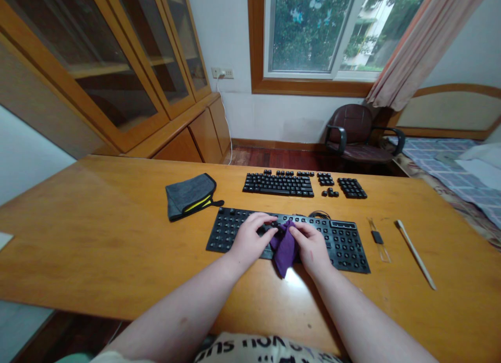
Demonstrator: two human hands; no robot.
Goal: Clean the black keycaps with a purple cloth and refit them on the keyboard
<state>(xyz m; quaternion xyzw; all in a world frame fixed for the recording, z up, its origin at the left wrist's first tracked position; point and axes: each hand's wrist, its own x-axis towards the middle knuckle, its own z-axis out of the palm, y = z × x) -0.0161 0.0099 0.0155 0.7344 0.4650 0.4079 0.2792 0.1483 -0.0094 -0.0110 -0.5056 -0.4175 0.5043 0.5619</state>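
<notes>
Over the black keyboard base [227, 232], stripped of most of its keycaps, both hands meet near the middle. My left hand [252, 236] pinches a small black keycap [275, 225] between thumb and fingers, partly hidden. A purple cloth [285, 250] is bunched in the closed fingers of my right hand [312, 245], touching the keycap, with its loose end hanging over the keyboard's front edge. Behind the base, loose black keycaps [278, 184] lie sorted in keyboard order on the desk.
A grey folded cloth [190, 196] with a yellow lining lies left on the wooden desk [117, 237]. To the right are a wire keycap puller [377, 237] and a white-handled brush [415, 256]. A coiled cable [320, 215] sits behind the base. Beyond the desk stands a chair [354, 133].
</notes>
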